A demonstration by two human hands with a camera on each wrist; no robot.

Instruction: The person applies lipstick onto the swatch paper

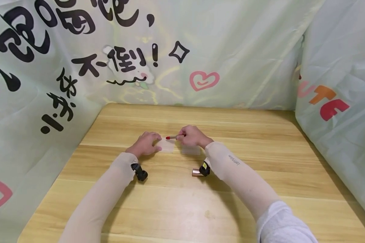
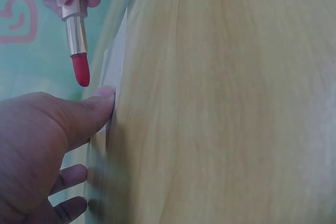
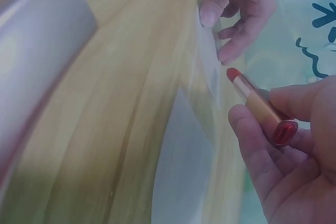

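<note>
A red lipstick (image 1: pixel 172 137) with a metallic tube is pinched between the thumb and fingers of my right hand (image 1: pixel 193 135). Its bare red tip points left, above a thin white paper piece (image 1: pixel 167 147), seemingly without touching it. My left hand (image 1: pixel 145 144) rests at that paper's left side, thumb and fingertips on its edge. In the left wrist view the thumb of the left hand (image 2: pixel 42 135) lies on the paper's edge, just below the lipstick (image 2: pixel 77 40). A second white paper piece (image 3: pixel 184 166) lies under the right hand (image 3: pixel 294 150).
A rose-gold lipstick cap (image 1: pixel 196 172) lies on the wooden table (image 1: pixel 176 206), near the right wrist camera (image 1: pixel 204 168). The left wrist carries another camera (image 1: pixel 140 172). A printed cloth (image 1: pixel 246 60) hangs behind the table and along both sides.
</note>
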